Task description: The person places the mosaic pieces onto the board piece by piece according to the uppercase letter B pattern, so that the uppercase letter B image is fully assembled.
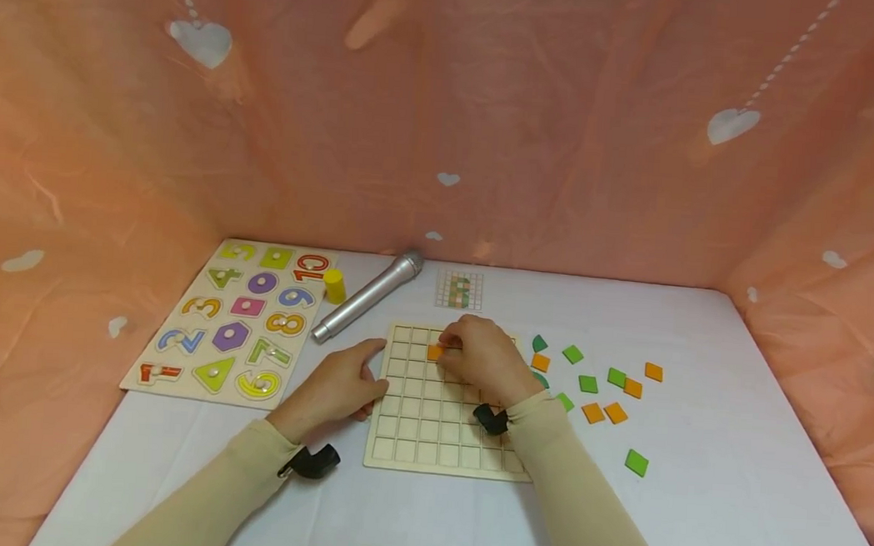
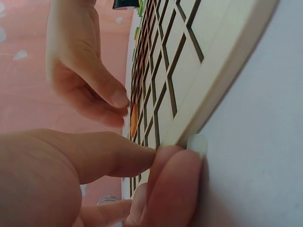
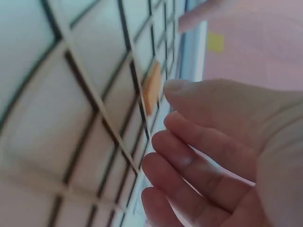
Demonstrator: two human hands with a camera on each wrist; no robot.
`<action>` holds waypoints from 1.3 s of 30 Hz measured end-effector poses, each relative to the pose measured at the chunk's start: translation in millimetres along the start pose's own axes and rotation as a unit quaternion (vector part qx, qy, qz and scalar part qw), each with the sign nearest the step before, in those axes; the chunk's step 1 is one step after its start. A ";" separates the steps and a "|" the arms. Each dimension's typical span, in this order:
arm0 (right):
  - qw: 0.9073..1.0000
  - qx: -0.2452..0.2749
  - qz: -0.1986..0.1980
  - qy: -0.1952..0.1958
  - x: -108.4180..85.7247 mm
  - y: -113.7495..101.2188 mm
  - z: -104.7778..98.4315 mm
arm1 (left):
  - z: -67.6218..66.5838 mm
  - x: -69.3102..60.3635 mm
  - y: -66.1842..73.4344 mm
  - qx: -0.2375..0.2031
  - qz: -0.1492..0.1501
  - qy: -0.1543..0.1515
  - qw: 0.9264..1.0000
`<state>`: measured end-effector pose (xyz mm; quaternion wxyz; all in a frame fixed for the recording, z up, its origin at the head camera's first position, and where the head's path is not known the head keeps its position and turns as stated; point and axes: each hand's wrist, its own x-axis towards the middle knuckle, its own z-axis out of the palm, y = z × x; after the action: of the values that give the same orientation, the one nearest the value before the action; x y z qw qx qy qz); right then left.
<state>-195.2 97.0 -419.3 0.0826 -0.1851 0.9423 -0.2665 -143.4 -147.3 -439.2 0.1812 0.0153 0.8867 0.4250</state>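
Head view: the right hand (image 1: 490, 356) and right sleeve (image 1: 582, 482) cover the upper-right portion and lower-right corner of the grid board (image 1: 399, 406). An orange tile (image 1: 434, 353) is located at an upper compartment, beside the right thumb; full seating cannot be verified. Right-hand fingers are loosely curved, narrowly spaced from the thumb; whether they pinch a tile cannot be told. The left hand (image 1: 338, 381), fingers relaxed, thumb and index finger set apart, touches the board's left edge; the left wrist view crops this hand. The number board (image 1: 176, 355) holds knobbed digits and shapes. On the bench (image 1: 729, 408), the pattern card (image 1: 459, 290) is too small to read. The right wrist partly hides a teal piece (image 1: 542, 381) and a green tile (image 1: 566, 402)
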 end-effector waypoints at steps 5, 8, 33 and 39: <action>0.999 0.020 0.027 0.013 -16.0 22.3 -21.0 | 1.0 0.5 0.0 -0.009 0.001 -0.002 1.000; 0.997 0.033 0.054 0.033 -30.4 41.8 -36.8 | -0.2 -0.1 0.2 -0.008 0.004 0.001 1.000; 0.979 0.021 0.191 0.070 -119.1 151.5 -101.6 | -4.5 -0.1 -0.4 -0.020 0.008 -0.004 1.000; 0.977 0.020 0.206 0.051 -121.3 155.6 -103.5 | -4.3 -0.5 -1.2 -0.023 0.008 -0.005 1.000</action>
<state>-157.6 316.2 -407.9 0.0909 0.0282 0.9577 -0.2716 -144.2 -151.4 -437.5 0.1822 0.0200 0.8757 0.4467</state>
